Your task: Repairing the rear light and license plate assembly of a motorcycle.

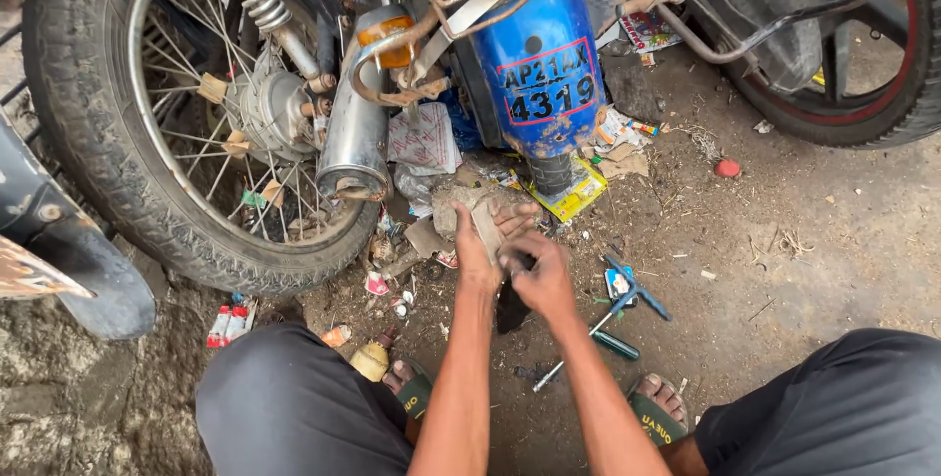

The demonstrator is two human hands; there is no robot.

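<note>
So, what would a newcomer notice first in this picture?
First the blue mudguard at top centre, with the chrome exhaust and the spoked wheel to its left. Below, the left hand and right hand meet over a dark piece, above littered dirt ground.

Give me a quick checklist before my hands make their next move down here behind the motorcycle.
1. Left hand and right hand together on a dark piece: ok.
2. Firmness of the grip on it: cannot tell.
3. Blue-handled tool on the ground beside the right hand: ok.
4. Ground by the rear wheel free of litter: not ok.
5. Feet in sandals off the tools: ok.
</note>
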